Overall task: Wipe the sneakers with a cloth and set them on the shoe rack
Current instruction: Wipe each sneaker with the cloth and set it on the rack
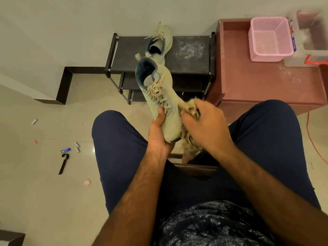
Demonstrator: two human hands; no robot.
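Seated person, view straight down. Pale tiled floor [44,192] fills the left of the frame. Both thighs in dark blue trousers [117,148] are spread to either side of centre. A low reddish-brown cabinet [257,82] stands at the right, against the wall. The black shoe rack [186,64] is just beside it on the left, and its top shelf carries whitish dust smears on the right half. A pink mesh basket [269,41] stands on the cabinet top; the item beside it is too blurred to identify. One beige sneaker [166,102] is held above the knees in front of the rack, heel away from the person, toe toward them, laces up. The second sneaker [159,45] sits on the left part of the rack's top shelf, toe toward the wall. The left hand [158,137] grasps the toe end of the held sneaker from below, thumb on the upper beside the laces. The right hand [207,121] is clenched around a bunched tan cloth [190,144], pressing it against the shoe's right side; the loose end hangs below the sole. An orange cable [312,139] trails on the floor at the right. A black strap [63,163] and a small blue tube [65,150] lie on the floor at the left.
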